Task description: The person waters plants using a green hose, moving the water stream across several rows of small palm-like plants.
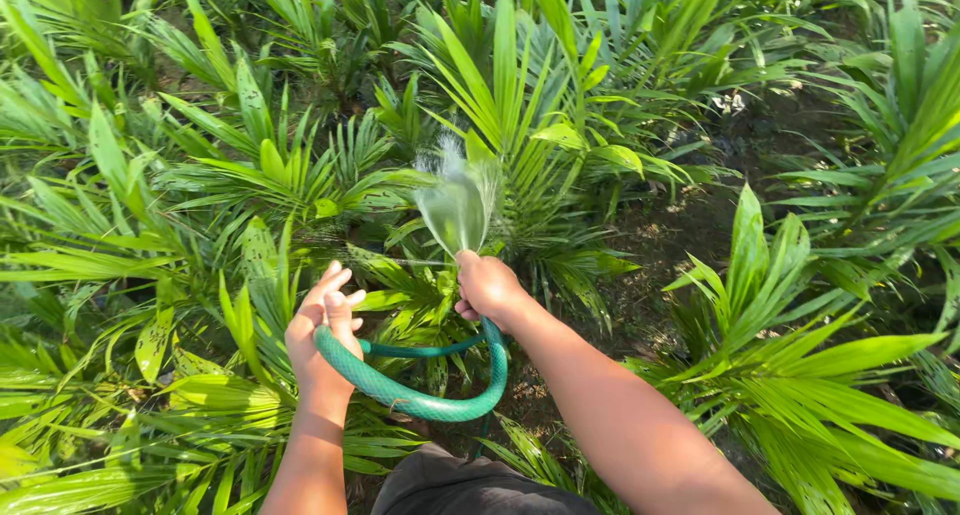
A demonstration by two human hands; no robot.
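Observation:
A green garden hose [420, 402] loops in front of me between both hands. My right hand [490, 290] is closed around the hose's end, thumb over the opening, and a fan of water [458, 200] sprays up and away onto the young palm plants [520, 105] ahead. My left hand [322, 330] supports the hose loop lower down, the hose passing across its palm with the fingers loosely raised. Both bare forearms reach in from the bottom of the view.
Dense young palm seedlings [170, 225] surround me on the left, front and right [800, 345]. A strip of dark bare soil [660, 245] runs between the plants on the right. My dark shorts [460, 485] show at the bottom edge.

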